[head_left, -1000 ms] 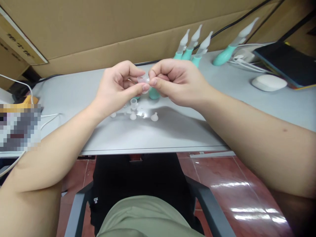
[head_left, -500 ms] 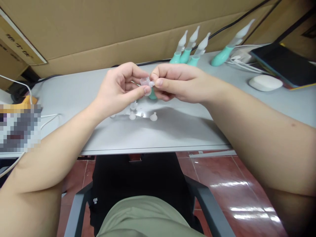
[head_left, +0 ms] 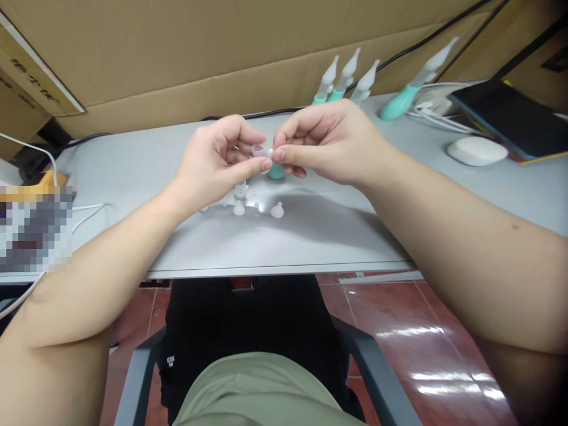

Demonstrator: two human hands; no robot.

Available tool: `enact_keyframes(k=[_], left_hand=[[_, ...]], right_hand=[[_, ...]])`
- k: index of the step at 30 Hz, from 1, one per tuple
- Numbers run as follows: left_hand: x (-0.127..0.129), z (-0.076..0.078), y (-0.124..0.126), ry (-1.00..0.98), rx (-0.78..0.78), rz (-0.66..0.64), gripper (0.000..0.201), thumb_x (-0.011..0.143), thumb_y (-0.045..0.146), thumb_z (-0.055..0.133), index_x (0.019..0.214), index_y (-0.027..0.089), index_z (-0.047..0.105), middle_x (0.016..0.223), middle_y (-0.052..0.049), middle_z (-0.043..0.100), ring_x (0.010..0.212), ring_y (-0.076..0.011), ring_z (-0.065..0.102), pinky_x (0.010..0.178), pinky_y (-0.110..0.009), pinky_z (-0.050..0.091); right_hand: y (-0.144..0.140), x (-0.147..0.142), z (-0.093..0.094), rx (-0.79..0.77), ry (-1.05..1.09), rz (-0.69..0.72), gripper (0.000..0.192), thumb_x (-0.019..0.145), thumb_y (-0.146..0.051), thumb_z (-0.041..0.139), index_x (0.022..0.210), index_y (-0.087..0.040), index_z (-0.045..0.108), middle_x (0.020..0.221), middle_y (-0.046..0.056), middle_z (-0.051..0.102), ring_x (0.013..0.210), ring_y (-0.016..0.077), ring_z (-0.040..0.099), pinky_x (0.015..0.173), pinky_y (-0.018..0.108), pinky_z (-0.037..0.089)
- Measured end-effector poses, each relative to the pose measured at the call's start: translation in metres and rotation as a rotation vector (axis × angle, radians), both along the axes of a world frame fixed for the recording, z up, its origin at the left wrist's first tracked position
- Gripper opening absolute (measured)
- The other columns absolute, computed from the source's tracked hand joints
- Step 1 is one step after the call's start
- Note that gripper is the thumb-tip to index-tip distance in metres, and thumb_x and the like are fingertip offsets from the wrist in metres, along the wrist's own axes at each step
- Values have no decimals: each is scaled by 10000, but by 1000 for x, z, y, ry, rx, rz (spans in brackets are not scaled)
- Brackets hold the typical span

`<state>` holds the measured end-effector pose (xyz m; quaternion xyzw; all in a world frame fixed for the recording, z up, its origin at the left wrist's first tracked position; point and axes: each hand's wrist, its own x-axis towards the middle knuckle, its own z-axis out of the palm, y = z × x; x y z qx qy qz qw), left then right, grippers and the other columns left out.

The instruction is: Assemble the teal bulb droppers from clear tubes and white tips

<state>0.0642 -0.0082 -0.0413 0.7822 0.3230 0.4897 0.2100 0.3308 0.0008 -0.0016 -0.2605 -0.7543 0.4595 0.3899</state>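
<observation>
My left hand [head_left: 222, 157] holds a short clear plastic tube [head_left: 261, 151] between thumb and fingers, its open end tilted up. My right hand [head_left: 322, 139] pinches with thumb and index finger at the tube's side, on a small white plug mostly covered by the fingertips. Behind the hands, a teal bulb [head_left: 276, 171] partly shows on the table. Below them lie small white pieces: a round tabbed one [head_left: 277, 210], a similar one [head_left: 239, 208] and a clear cup-like part [head_left: 240, 189].
Several teal bulb aspirators with white tips [head_left: 328, 74] stand behind my right hand, and another aspirator [head_left: 402, 100] leans farther right. A white mouse-like case [head_left: 477, 149], white cables and a dark tablet-like object [head_left: 510, 115] lie at the right. Cardboard [head_left: 199, 53] backs the grey table [head_left: 266, 248].
My right hand has turned and its knuckles have risen, the fingertips staying at the tube's side. My left hand keeps the tube in nearly the same place.
</observation>
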Motion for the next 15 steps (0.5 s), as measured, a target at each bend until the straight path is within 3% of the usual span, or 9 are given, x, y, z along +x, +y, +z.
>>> enact_keyframes(k=[4, 8, 11, 15], left_hand=[[-2, 2, -4, 22, 14, -107, 540, 1111, 784, 967, 1205, 266, 847, 1077, -64, 888, 891, -234, 930, 756, -386, 814], [-1, 5, -6, 30, 28, -167, 674, 1081, 933, 921, 1232, 282, 836, 1076, -62, 876, 913, -244, 939, 765, -400, 821], [1, 6, -7, 40, -2, -154, 640, 1084, 888, 948, 1232, 277, 824, 1062, -61, 872, 908, -240, 933, 741, -375, 804], [0, 8, -8, 64, -28, -96, 452, 1163, 695, 944, 1270, 268, 838, 1128, -72, 888, 939, -230, 937, 781, -362, 816]], right_hand=[[7, 7, 0, -20, -27, 151, 473, 989, -551, 1155, 946, -258, 786, 840, -21, 752, 661, 128, 622, 564, 292, 489], [10, 11, 2, -126, -43, 287, 562, 1001, -648, 1152, 962, -244, 763, 822, -26, 745, 677, 131, 689, 575, 265, 548], [9, 10, 4, -227, -27, 311, 503, 991, -549, 1163, 958, -239, 768, 809, -15, 769, 676, 155, 728, 555, 272, 581], [6, 13, 13, -321, 55, 233, 469, 896, -393, 1169, 860, -240, 728, 812, -9, 771, 675, 172, 753, 529, 286, 576]])
